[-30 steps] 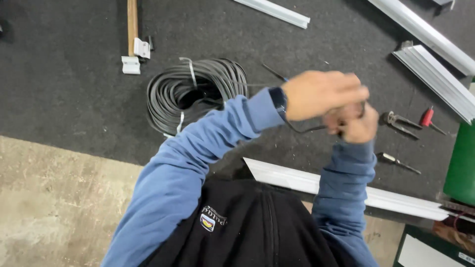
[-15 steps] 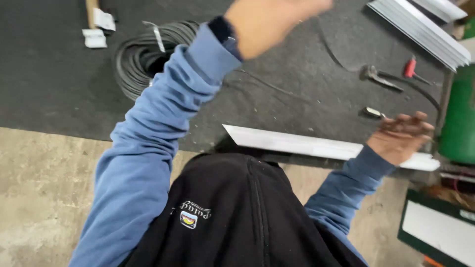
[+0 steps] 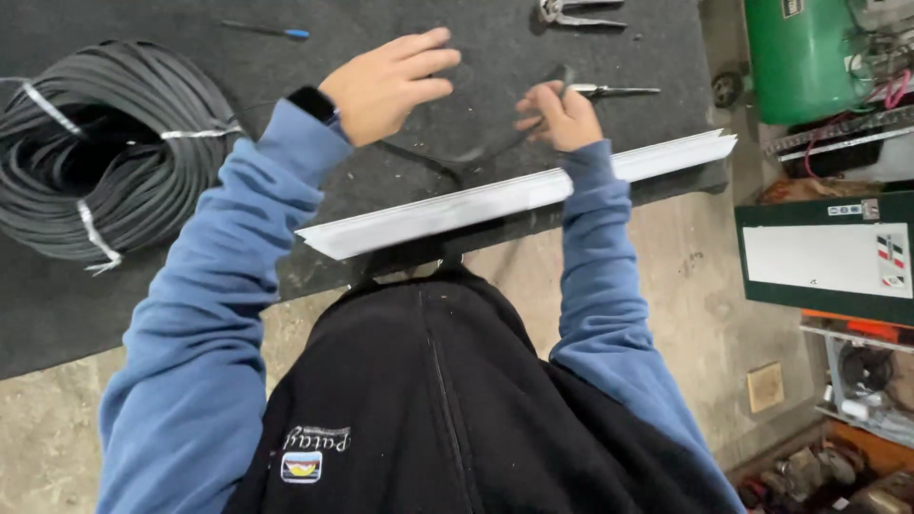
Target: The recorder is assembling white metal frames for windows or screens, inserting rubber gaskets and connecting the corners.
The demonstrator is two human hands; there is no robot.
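Note:
My right hand point(image 3: 562, 116) is closed on one end of a thin black rubber strip point(image 3: 476, 157), which curves across the dark mat toward my left hand. My left hand point(image 3: 392, 81) hovers above the mat with its fingers spread and nothing visibly in it. A long white metal profile point(image 3: 495, 200) lies along the table's near edge, just below both hands. A big coil of black rubber strip point(image 3: 95, 143), tied with white bands, rests at the far left, past my left elbow.
On the mat point(image 3: 333, 38) beyond my hands lie pliers point(image 3: 576, 11), a metal-shafted screwdriver point(image 3: 614, 90) and a thin blue-tipped tool point(image 3: 262, 30). A green machine point(image 3: 809, 57) stands at the right, with a green box with a white panel point(image 3: 828, 257) and cluttered shelves below it.
My left hand has come down from high in the view to just over the mat. My right hand has moved from the profile's right end to the mat, gripping the strip.

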